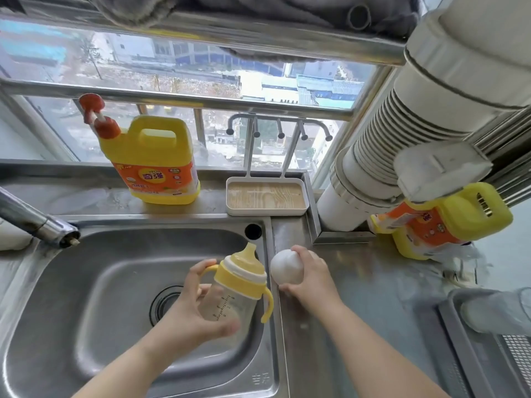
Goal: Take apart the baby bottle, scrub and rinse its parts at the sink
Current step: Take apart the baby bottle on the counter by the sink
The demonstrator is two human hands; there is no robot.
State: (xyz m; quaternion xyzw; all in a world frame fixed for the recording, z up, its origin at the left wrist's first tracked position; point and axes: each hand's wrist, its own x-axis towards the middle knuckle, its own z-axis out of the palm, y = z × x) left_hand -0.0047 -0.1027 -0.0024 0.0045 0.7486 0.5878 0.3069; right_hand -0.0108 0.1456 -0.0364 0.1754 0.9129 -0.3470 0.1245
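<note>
Hovering over sink (pixel 86 282): bottle (pixel 230 294) in left hand (pixel 189 308), cap (pixel 286 266) in right hand (pixel 311 278).

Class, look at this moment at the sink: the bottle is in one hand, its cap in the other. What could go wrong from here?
1. The left hand alone grips the baby bottle, tilted over the sink; the collar and teat are still on, so twisting may make it slip.
2. The right hand holds the round white cap over the steel counter beside the basin; set down there, it could roll.
</note>
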